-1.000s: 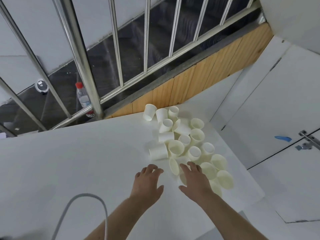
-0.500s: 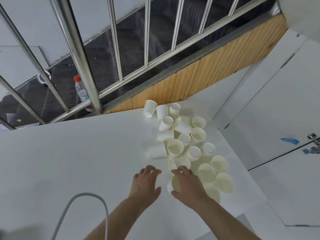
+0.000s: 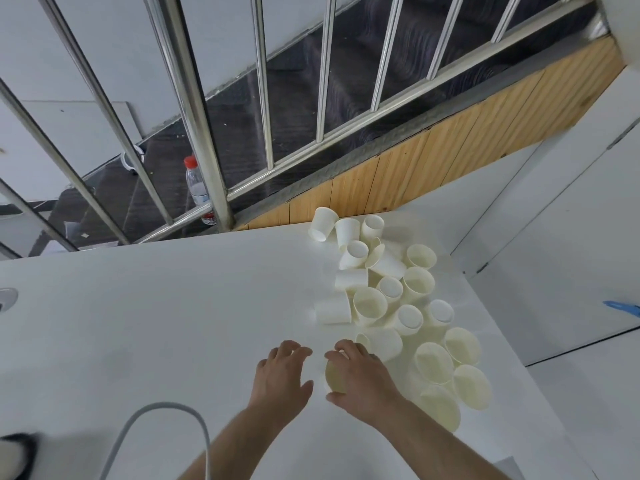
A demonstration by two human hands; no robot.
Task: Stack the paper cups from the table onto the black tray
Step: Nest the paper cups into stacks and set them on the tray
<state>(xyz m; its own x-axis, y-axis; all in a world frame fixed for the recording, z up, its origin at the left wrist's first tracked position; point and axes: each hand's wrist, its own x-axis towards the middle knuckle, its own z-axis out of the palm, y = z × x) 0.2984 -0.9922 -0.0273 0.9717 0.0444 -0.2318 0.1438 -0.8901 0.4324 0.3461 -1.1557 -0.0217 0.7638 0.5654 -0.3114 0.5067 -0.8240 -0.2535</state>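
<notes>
Several white paper cups (image 3: 391, 292) lie scattered on the right part of the white table (image 3: 156, 323), some upright, some on their sides. My right hand (image 3: 360, 379) grips one paper cup (image 3: 334, 377) from above at the near edge of the pile; its open mouth faces left. My left hand (image 3: 282, 375) hovers just left of that cup, fingers relaxed and spread, holding nothing. No black tray is in view.
A steel railing (image 3: 204, 133) runs behind the table's far edge, with a red-capped water bottle (image 3: 197, 188) behind it. A grey cable (image 3: 162, 427) arcs at the near left. The table's right edge (image 3: 512, 358) drops off beside the cups.
My right hand has closed round a cup at the near end of the pile and drawn it left, towards my left hand. The view has tilted down and shifted.
</notes>
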